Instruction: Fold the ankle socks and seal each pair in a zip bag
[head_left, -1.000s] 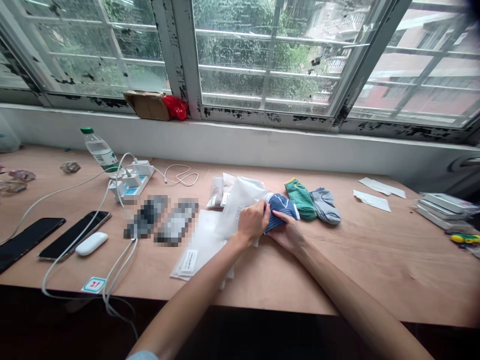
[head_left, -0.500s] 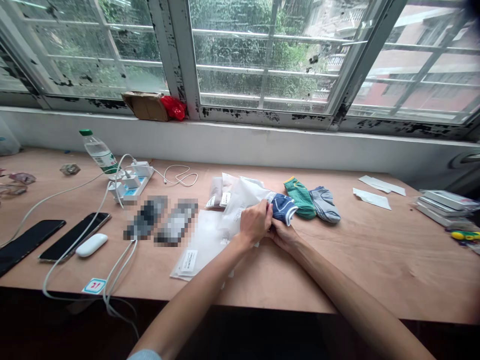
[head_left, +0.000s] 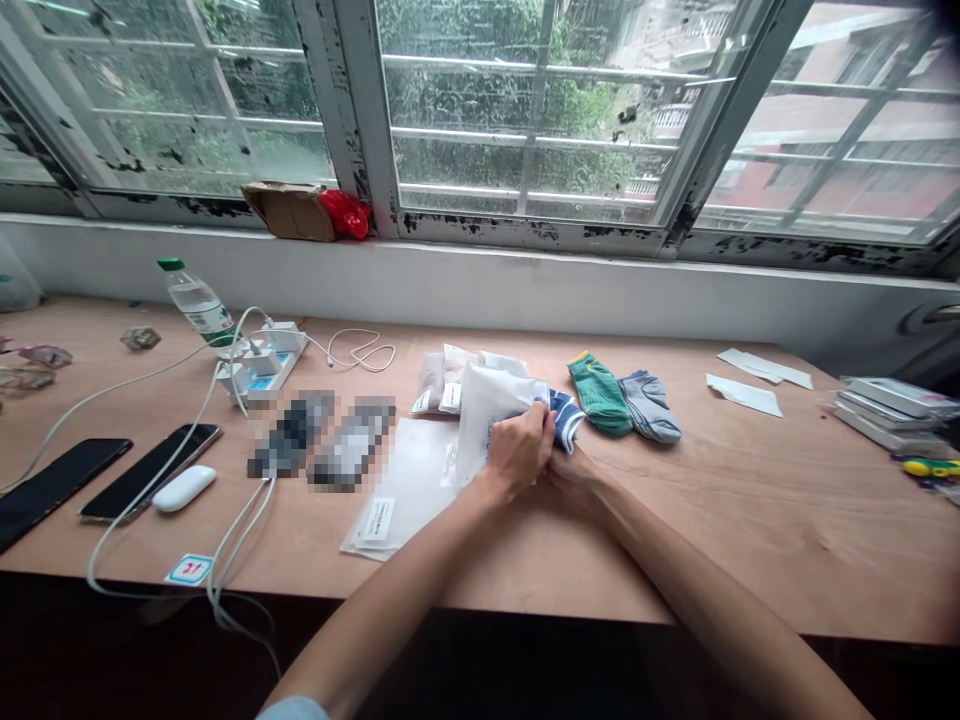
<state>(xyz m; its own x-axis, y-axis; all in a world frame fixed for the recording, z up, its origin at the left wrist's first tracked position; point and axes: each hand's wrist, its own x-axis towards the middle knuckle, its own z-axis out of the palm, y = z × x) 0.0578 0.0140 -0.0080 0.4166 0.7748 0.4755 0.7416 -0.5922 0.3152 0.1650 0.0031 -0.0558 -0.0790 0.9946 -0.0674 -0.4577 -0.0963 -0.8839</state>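
Note:
My left hand (head_left: 519,446) is closed on the opening edge of a frosted plastic bag (head_left: 491,400), its fingers bunched at the bag's right side. A blue sock (head_left: 566,420) with white stripes is partly inside that bag, and its striped end sticks out to the right. Just below the sock, my right hand (head_left: 577,474) is closed on it, its fingertips largely hidden behind my left hand. Flat frosted bags (head_left: 409,470) with printed labels lie under and left of my hands. Right of the blue sock are a green sock (head_left: 600,395) and a grey sock (head_left: 651,407).
Filled bags (head_left: 435,382) sit behind my hands. To the left are phones (head_left: 150,475), a white earphone case (head_left: 184,489), a power strip (head_left: 277,360) with cables and a water bottle (head_left: 199,305). Paper slips (head_left: 744,396) and stacked boxes (head_left: 892,410) are at right.
The blue sock has gone further into the bag, so less of it shows. The bag now stands more upright, and my left hand has shifted slightly right.

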